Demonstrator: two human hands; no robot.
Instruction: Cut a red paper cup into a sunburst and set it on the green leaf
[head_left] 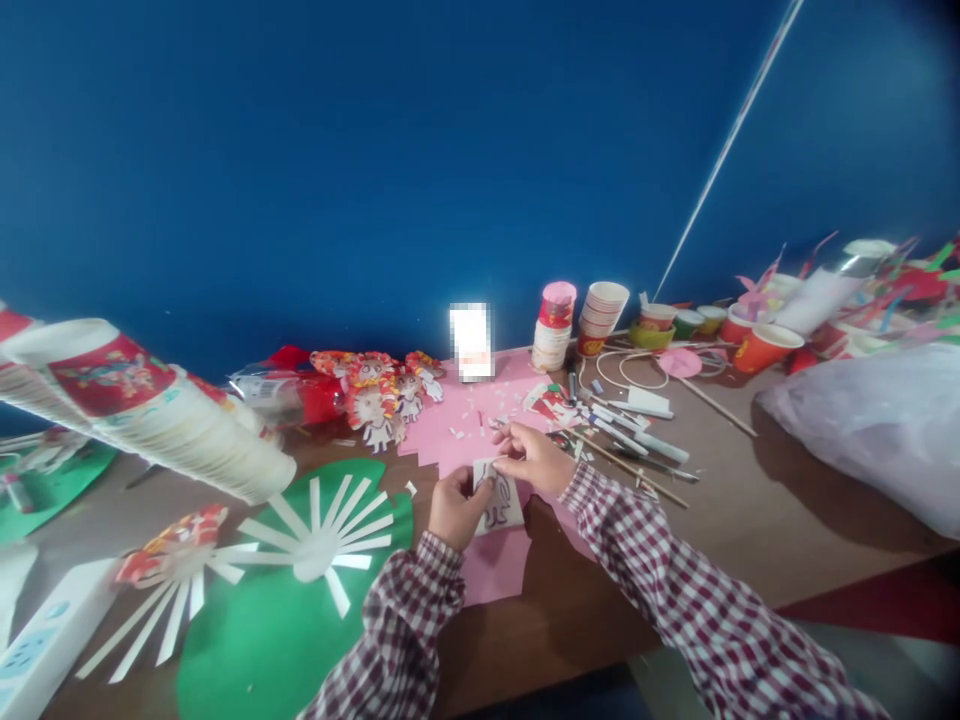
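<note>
A small piece of white paper (pixel 510 503) bears a dark outline drawing and lies over the pink paper (pixel 495 575). My left hand (pixel 457 508) is closed on its left edge, thumb on top. At the upper edge of the drawing, my right hand (pixel 534 458) has its fingers pinched together. A thin, pale tip shows by those fingers, too small to name. Beyond both hands, white paper scraps lie scattered on the pink sheet (pixel 450 400). Several cut-out paper figures (pixel 377 405) with red and orange tops sit at its left.
Left are a long stack of paper cups (pixel 187 430), a green sheet (pixel 255 640), and a white fringed cut-out (pixel 315 550). Pens (pixel 660 447) and a wooden stick (pixel 637 470) lie right. Upright cup stacks (pixel 600 318) stand by the blue wall (pixel 337 180); a plastic bag (pixel 870 430) is far right.
</note>
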